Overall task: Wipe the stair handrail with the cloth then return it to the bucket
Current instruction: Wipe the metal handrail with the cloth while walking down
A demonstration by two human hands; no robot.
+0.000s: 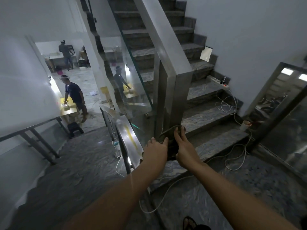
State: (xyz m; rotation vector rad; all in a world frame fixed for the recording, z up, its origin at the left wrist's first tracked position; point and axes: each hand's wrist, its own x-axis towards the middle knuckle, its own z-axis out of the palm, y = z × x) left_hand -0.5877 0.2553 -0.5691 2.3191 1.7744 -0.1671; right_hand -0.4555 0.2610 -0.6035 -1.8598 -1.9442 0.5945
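Note:
A wide steel handrail [166, 40] runs down beside the stairs and bends into a vertical post [174, 100] at the landing. Low on that post, both hands press a dark olive cloth [171, 146] against the metal. My left hand [156, 150] grips the cloth's left edge. My right hand [182, 146] lies flat over its right side, fingers pointing up. A second, lower handrail [127, 138] slopes down to the left of my hands. No bucket is in view.
Marble stairs [204, 97] climb at the right, with a power strip [217, 82] and white cables [232, 151] trailing over the steps. A cup [245, 125] stands on a step. A glass panel [132, 77] flanks the rail. Two people work at tables below left.

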